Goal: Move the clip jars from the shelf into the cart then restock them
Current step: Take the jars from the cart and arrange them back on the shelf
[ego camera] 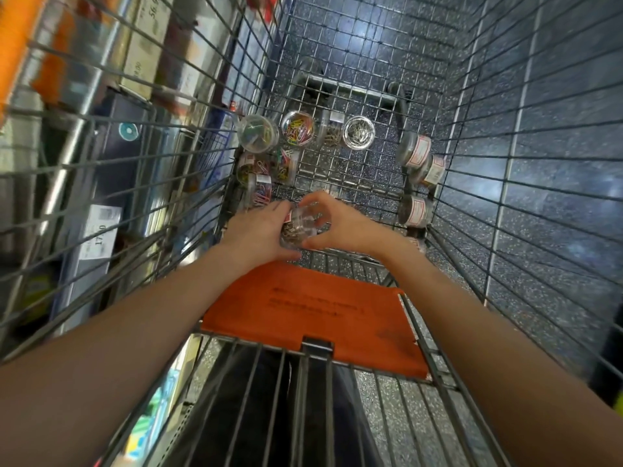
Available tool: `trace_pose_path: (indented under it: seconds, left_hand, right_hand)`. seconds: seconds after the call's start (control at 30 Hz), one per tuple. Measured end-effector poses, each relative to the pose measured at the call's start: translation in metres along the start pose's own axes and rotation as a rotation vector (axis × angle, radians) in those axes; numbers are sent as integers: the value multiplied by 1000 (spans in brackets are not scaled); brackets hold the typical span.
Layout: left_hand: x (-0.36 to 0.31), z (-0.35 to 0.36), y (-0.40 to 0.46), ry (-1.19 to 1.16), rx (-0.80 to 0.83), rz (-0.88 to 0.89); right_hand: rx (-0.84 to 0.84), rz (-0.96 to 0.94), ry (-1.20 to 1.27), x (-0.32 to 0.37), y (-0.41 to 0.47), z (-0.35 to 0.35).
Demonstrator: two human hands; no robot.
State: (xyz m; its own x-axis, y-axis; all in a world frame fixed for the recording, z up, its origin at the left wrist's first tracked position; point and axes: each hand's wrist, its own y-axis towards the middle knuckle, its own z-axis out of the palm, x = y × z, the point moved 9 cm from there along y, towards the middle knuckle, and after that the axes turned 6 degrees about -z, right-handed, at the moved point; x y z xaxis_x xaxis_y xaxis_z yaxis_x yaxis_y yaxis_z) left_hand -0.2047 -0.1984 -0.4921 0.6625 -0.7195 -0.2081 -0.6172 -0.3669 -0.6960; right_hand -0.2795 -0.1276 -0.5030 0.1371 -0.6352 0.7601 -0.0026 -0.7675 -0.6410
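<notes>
Both hands reach into the cart (472, 136). The left hand (256, 227) and right hand (340, 224) together grip one clear jar (300, 224) between them, low near the cart's near edge. Other jars (296, 129) lie along the floor's far and side edges.

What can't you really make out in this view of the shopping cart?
Head view:
- Jar in both hands: the left hand and right hand cover its sides and label.
- Labelled jars lying at the right wall: print too small to read.
- Shelf goods left of the cart: blurred, behind wire bars.
</notes>
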Motion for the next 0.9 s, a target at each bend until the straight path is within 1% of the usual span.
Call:
trace_pose_path:
  seconds: [0.2,0.3,0.4,0.57,0.9]
  left_hand:
    - [0,2,-2,-35,5,3]
    - [2,3,-2,-56,9,-1]
    - [4,4,0,-26,2,-9]
    - [12,6,4,-34,16,-69]
    - [6,1,3,-47,13,-54]
  right_hand:
    - [-12,28,36,-4,1,-1]
    - [19,42,74,-6,1,3]
    - [47,56,3,-9,3,1]
    - [-94,52,-93,-12,9,-39]
    - [-401,2,-401,-10,26,-104]
